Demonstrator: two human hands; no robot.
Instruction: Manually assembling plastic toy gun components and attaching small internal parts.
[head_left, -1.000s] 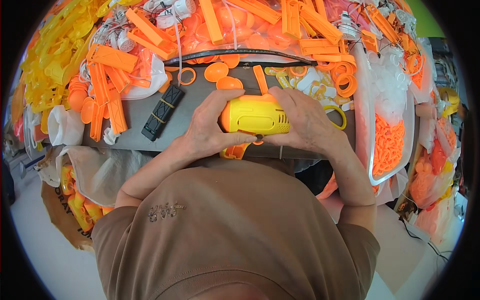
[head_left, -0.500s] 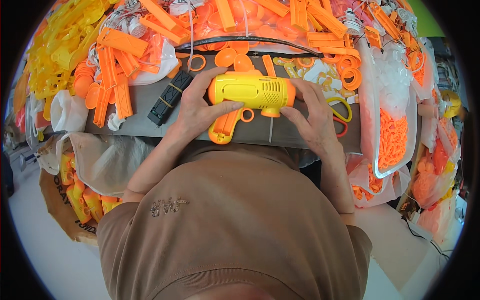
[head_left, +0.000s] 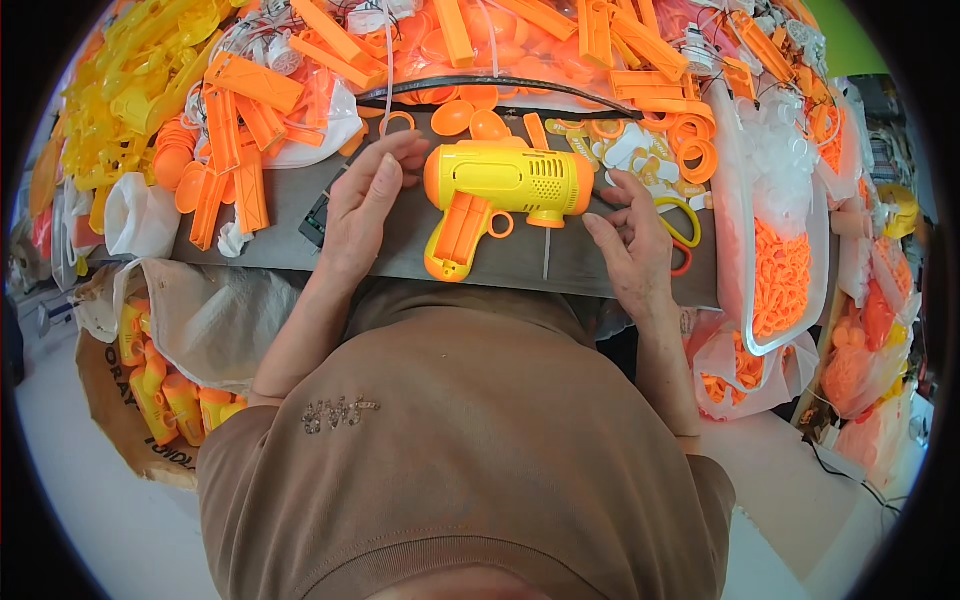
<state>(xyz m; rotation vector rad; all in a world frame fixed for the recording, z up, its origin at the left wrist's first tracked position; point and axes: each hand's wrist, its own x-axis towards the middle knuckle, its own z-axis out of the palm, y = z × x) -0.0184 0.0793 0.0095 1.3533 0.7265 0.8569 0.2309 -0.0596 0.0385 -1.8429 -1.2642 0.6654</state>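
Note:
A yellow toy gun (head_left: 520,178) with orange ends lies on its side on the grey worktop. Its grip points toward me, and an orange-lined compartment in the grip shows uncovered. On its left, my left hand (head_left: 368,205) is raised with fingers apart, holding nothing and not touching the gun. My right hand (head_left: 632,245) hovers off the gun's right end, fingers loosely curled and spread, also without anything in it. A dark oblong block (head_left: 316,215) is partly hidden behind my left hand. Scissors (head_left: 684,228) with yellow and red handles lie right beside my right hand.
Orange and yellow plastic parts pile up along the back, with orange battery-box shells (head_left: 245,90) at left. A clear tub (head_left: 825,290) of small orange pieces stands at right. Below left, a sack (head_left: 120,415) holds several yellow-orange toy bodies. A black cable (head_left: 500,82) arcs behind the gun.
Both hands have let go of the toy gun, which now rests on the worktop. My left hand has drawn back to the left, and the right has moved slightly away.

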